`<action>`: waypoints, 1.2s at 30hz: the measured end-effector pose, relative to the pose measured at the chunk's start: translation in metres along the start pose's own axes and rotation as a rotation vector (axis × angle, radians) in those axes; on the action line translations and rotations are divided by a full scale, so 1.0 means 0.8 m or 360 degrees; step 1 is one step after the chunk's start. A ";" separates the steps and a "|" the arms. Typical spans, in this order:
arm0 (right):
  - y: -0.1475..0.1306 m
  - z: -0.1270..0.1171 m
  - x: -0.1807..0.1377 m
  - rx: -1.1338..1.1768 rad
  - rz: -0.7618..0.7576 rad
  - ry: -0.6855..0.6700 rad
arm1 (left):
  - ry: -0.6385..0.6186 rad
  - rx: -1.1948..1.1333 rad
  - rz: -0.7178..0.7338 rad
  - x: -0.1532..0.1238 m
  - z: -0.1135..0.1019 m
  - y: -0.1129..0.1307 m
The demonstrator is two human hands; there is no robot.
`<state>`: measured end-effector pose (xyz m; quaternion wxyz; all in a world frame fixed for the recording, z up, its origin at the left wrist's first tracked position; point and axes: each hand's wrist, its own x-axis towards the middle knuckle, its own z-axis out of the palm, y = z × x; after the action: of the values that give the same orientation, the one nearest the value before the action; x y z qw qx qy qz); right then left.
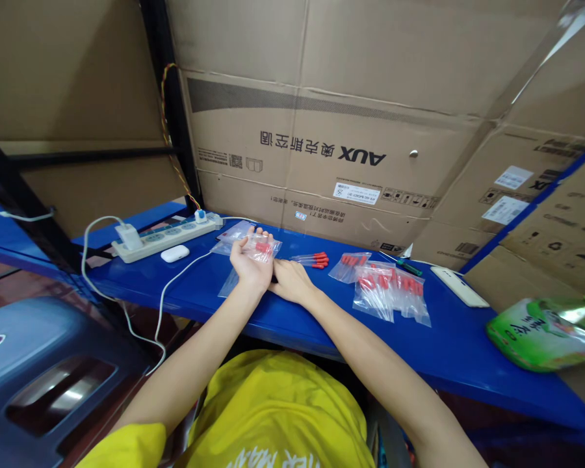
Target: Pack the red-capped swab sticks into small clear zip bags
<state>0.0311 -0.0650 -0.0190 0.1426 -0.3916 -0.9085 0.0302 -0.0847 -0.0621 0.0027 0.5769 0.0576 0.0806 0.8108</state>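
The left hand (251, 263) lies palm-up on the blue shelf (302, 318), fingers loosely curled round a small clear bag (256, 247) of red-capped pieces. The right hand (290, 279) rests beside it, wrist touching; I cannot tell its grip. The carton (322, 156) behind reads "AUX", upside down.

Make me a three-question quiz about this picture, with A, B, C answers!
1. Where is the white earbud case?
A. beside the power strip
B. on the green pouch
C. in a hand
2. What colour is the shelf?
A. red
B. blue
C. white
3. What is the left hand doing?
A. hanging empty
B. pressing a plug
C. holding a clear bag

Answers: 1 A, the case lies just in front of the strip. 2 B, its surface is blue. 3 C, the bag rests in its palm.
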 end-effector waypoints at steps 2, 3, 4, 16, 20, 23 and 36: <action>0.000 0.001 -0.001 0.0021 -0.0009 0.0017 | 0.0022 -0.0012 0.0005 0.002 -0.002 0.000; 0.000 0.001 -0.002 0.0022 -0.0010 0.0023 | 0.0028 -0.0016 0.0005 0.003 -0.003 0.001; 0.001 0.002 -0.003 0.0020 -0.0002 0.0034 | 0.0032 -0.0017 0.0003 0.003 -0.003 0.001; 0.052 -0.027 -0.029 0.0862 0.0086 0.0985 | 0.0441 -0.0007 0.0142 0.017 -0.013 0.008; 0.053 -0.037 -0.035 0.1009 -0.0002 0.0946 | 0.0384 0.0023 0.0143 0.022 -0.019 0.008; 0.046 -0.038 -0.035 0.0995 0.0022 0.0878 | 0.0312 0.0050 0.0095 0.022 -0.021 0.007; 0.034 -0.015 -0.025 0.1010 0.0030 0.0759 | 0.0009 0.0146 -0.0284 -0.002 -0.008 -0.005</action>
<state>0.0670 -0.0610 -0.0170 0.4631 -0.3325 -0.7919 0.2189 -0.0816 -0.0631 -0.0040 0.6433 0.0742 0.1242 0.7518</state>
